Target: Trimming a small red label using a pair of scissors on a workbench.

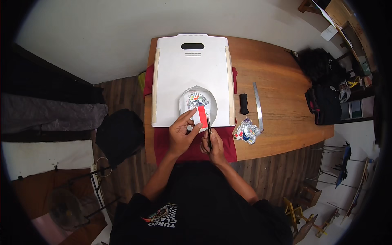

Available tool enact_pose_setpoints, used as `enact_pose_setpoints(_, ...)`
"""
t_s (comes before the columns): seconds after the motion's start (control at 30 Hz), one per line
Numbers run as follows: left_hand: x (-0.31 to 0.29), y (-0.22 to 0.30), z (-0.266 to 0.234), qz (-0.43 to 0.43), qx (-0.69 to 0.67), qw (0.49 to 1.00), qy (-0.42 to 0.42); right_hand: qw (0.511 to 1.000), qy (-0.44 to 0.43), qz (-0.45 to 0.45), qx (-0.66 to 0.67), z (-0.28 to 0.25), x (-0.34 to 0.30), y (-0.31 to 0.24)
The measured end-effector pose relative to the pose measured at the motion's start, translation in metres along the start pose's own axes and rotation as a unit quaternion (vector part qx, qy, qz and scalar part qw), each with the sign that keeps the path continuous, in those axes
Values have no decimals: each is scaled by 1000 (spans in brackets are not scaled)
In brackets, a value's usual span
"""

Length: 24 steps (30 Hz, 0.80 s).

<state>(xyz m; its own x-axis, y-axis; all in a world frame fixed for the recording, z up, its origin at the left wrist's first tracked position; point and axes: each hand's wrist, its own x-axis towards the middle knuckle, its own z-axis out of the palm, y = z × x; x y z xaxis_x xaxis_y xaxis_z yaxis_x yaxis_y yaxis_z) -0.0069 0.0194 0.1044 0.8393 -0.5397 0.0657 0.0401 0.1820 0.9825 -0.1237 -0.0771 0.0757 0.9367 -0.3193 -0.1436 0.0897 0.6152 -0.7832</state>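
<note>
My left hand [182, 132] pinches a small flat red-and-white piece [203, 117], which looks like a sticker or card, between thumb and fingers. In my right hand [215, 148] is a pair of black-handled scissors [209, 132]. Its blades point away from me, at the right edge of the red strip. Both hands are over the front of a large white casing [171, 81]. Behind the held piece, a round cutout in the casing holds several colourful printed stickers [197, 98], partly covered by my left fingers.
Right of the casing, a pile of cut sticker scraps [247, 131], a black rolled bundle [243, 104] and a metal ruler [258, 106] lie on the wooden table [281, 94]. Maroon cloth [166, 143] lies under the casing. A black round seat [120, 136] stands left.
</note>
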Motion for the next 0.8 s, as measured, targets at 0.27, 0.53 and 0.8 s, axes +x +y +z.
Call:
enact_pose_setpoints(0.27, -1, 0, 0, -8, -5, 1000, -6, 1000, -4, 0, -15, 1, 1, 1)
enact_pose_setpoints(0.53, -3, -2, 0, -11, -9, 1000, -22, 1000, 3, -4, -5, 3, 3, -1)
enact_pose_setpoints(0.8, -3, -3, 1, -22, -21, 999, -22, 1000, 5, -6, 8, 4, 2, -3)
